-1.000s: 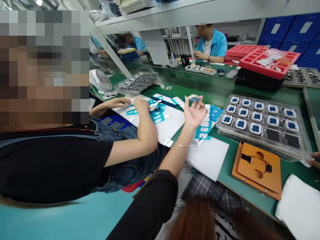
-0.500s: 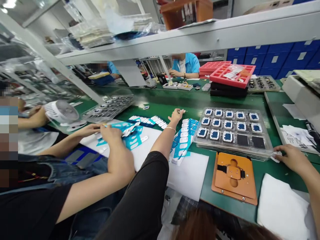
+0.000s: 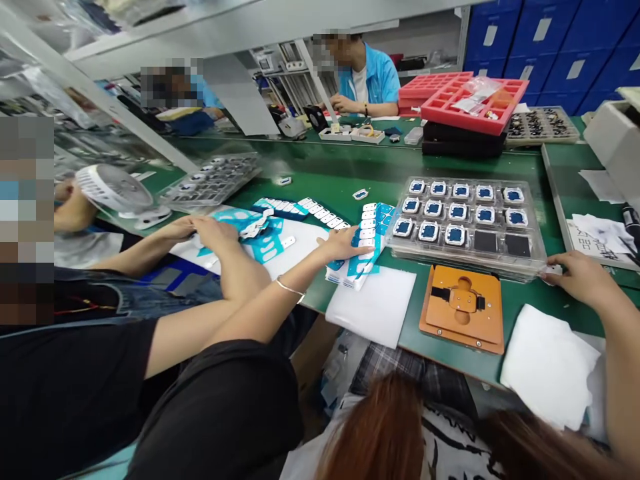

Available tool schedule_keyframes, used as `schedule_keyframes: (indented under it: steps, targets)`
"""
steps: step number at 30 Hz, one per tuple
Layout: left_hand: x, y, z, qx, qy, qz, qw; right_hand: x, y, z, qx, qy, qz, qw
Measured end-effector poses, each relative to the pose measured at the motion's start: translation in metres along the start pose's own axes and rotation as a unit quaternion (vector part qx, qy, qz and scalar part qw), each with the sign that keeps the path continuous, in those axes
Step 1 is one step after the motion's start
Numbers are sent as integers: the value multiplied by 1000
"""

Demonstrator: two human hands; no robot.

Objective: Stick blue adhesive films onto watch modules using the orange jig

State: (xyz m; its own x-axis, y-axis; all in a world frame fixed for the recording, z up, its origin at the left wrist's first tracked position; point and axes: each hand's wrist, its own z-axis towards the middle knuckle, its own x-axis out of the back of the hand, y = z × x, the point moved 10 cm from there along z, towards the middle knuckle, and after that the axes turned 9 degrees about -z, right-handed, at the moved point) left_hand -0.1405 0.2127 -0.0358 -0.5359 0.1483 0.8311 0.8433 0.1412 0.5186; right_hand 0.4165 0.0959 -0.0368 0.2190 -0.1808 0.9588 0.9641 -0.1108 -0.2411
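Observation:
My left hand (image 3: 343, 245), with a bracelet on the wrist, reaches over a stack of blue-and-white adhesive sheets (image 3: 369, 220). Its fingers are spread and lie on or just above the sheets. At the tray's right side, my right hand (image 3: 577, 277) pinches a small white part (image 3: 554, 270), mostly covered by the fingers. Between the hands stands a clear plastic tray (image 3: 543, 257) with rows of white-framed blue parts (image 3: 457, 212); two front pockets show dark bottoms. A single white-framed part (image 3: 361, 194) lies on the green table beyond my left hand.
An orange fixture (image 3: 463, 307) sits in front of the tray, beside a white cloth (image 3: 547, 363) and white foam sheet (image 3: 373, 307). On the left a co-worker's hands (image 3: 210, 233) handle similar sheets near a fan (image 3: 115, 190). Red trays (image 3: 475, 107) stand behind.
My left hand has drawn back toward me from the table onto the sheets; a white-framed part now shows near where it was. My right hand stays beside the tray. The view has tilted down.

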Motion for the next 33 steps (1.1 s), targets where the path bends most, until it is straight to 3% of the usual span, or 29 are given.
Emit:
schedule_keyframes:
  steps: [7, 13, 18, 26, 30, 33]
  targets:
    - [2, 17, -14, -55, 51, -17, 997, 12, -17, -9, -53, -73, -50, 995]
    - [6, 18, -16, -99, 88, -67, 989, 28, -30, -15, -53, -66, -60, 995]
    - [16, 16, -11, -128, 102, -112, 980, 39, -46, -21, -21, -31, -35, 999]
    - [34, -4, 5, -77, 128, -194, 970, 46, -48, -20, 11, 37, 11, 999]
    - [43, 2, -9, -110, 186, -260, 941, 59, -46, -17, 29, 109, 16, 993]
    - [56, 10, -34, -162, 245, -328, 898, 84, -54, -28, 49, 213, 16, 976]
